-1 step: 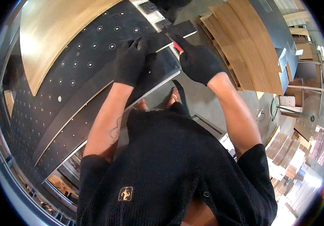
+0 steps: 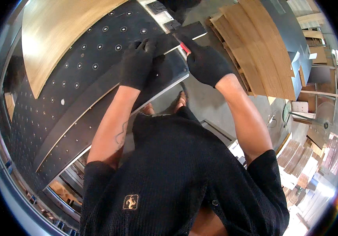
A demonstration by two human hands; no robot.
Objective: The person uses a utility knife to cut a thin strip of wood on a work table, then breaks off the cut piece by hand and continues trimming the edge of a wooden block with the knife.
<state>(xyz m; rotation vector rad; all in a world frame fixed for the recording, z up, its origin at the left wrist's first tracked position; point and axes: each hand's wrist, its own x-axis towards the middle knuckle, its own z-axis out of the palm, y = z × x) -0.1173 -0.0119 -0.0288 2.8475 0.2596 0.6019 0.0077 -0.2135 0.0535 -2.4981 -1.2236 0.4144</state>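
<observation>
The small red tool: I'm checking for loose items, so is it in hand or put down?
In hand: the gloved right hand grips the red tool, part showing by the thumb.

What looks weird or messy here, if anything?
The brown boards near the right hand look messy: their edges don't line up. A white spot on the black table looks odd, bigger than nearby dots.

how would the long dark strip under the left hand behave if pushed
The strip looks fairly stiff: its end juts past the table without obvious droop. Being long and thin, it may swing if pushed at one end. Lying flat, it would probably slide, not roll.
</observation>
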